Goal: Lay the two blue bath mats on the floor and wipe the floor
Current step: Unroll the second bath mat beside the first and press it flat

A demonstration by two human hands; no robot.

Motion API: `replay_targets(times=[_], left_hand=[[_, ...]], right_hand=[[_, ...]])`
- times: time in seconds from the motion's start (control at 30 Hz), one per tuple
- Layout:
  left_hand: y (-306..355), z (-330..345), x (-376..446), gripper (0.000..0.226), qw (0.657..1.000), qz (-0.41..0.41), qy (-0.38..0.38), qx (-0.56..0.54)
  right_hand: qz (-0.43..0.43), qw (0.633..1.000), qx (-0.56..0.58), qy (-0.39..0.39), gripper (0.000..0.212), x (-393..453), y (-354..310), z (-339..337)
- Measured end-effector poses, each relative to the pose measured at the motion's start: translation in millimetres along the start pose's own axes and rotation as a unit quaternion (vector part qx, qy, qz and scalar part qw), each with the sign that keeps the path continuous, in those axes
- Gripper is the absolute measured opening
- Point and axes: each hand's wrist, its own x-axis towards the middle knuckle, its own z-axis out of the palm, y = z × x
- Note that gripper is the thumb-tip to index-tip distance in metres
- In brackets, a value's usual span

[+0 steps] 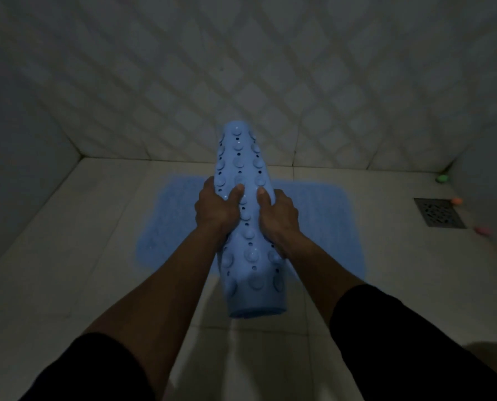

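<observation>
We judge the task to be roughly at its midpoint for the mats and not yet begun for the wiping. One blue bath mat [325, 227] already lies flat on the tiled floor [67, 256] in the middle of the frame, near the far wall, its edges spreading out to either side of our arms. The second mat [243, 157] is rolled into a tube, suction cups facing outward, and we hold it lengthwise above the flat one, its far end pointing at the wall and its near end toward us. Our left hand [216, 208] curls round the roll's left side with the thumb pressed on top; our right hand [279, 214] grips the right side the same way, thumb over the top. What is left, as far as we can tell, is unrolling this mat and setting it down beside the first, then wiping the floor. We see no cloth or mop anywhere. At the right edge sits a floor drain [439, 212] with a few small coloured objects [442, 178] near it.
</observation>
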Motion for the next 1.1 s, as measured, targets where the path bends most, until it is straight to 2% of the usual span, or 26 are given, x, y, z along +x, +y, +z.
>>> replay_targets(times=[0.23, 0.5, 0.6, 0.67, 1.0, 1.1], left_hand=[[-30.8, 24.5, -50.2, 0.060, 0.995, 0.011, -0.085, -0.047], [-76.2, 105.8, -113.5, 0.061, 0.986, -0.021, -0.134, -0.095], [-95.1, 142.0, -140.7, 0.058, 0.983, -0.019, -0.153, -0.102], [-108.7, 160.8, -158.2, 0.057, 0.981, -0.024, -0.165, -0.099], [-153.0, 205.4, -255.2, 0.092, 0.958, -0.127, -0.241, -0.093], [-149.2, 213.3, -276.1, 0.093, 0.949, -0.136, -0.272, -0.085]], right_hand=[[0.045, 0.997, -0.035, 0.060, 0.051, -57.2, 37.2, -20.4], [0.094, 0.993, -0.027, 0.069, 0.047, -92.7, 116.9, -69.3], [0.113, 0.991, -0.021, 0.070, 0.034, -109.7, 154.6, -91.3], [0.121, 0.990, -0.024, 0.062, 0.038, -119.9, 176.8, -103.0], [0.164, 0.985, -0.006, 0.049, 0.053, -181.3, 269.2, -136.7], [0.167, 0.984, -0.003, 0.062, 0.052, -195.4, 286.3, -149.4]])
